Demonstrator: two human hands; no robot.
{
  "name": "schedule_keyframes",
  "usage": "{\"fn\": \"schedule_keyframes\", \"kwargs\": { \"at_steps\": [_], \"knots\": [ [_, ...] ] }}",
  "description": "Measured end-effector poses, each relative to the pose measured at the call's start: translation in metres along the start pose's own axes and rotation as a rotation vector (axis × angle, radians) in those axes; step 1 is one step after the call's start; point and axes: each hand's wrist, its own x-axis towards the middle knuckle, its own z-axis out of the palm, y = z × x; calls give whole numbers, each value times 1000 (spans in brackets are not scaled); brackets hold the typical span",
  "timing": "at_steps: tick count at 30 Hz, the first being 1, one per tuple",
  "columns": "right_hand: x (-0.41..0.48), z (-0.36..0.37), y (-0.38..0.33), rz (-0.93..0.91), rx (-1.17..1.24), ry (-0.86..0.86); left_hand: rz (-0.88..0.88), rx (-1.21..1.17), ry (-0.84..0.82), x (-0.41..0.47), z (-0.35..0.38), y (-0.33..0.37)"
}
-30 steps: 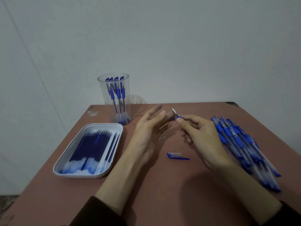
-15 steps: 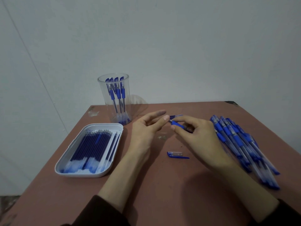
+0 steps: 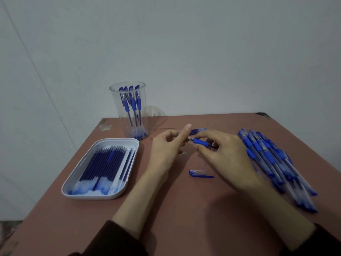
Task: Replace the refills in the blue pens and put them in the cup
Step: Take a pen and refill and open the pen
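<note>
One view, head camera. Roughly four pens [image 3: 133, 106] stand in the cup [image 3: 115, 108], beyond the left hand [image 3: 164, 150]. A large pile [image 3: 267, 156] lies just right of the right hand [image 3: 228, 157], which pinches an uncapped pen [image 3: 202, 143]. Left fingers curl loosely by its tip; grasp unclear. Judged early: most pens remain.

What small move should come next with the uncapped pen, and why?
Probably the left hand pinches the metal tip and unscrews it: the right hand grips the pen by its blue sleeve, tip pointing at the left hand, cap lying off on the table.
</note>
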Motion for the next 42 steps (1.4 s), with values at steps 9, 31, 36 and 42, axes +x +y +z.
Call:
{"fn": "schedule_keyframes", "kwargs": {
  "at_steps": [9,31,36,42],
  "knots": [
    [4,-2,3,195,340,-20,12,-198,-157,-1,-5,4],
    [7,-10,12,257,107,86,222,731,-265,3,-17,-8],
    [6,-10,11,253,89,73,219,846,-330,3,-19,-8],
    [6,-10,11,224,3,23,190,757,-312,4,-21,-8]
  ]
}}
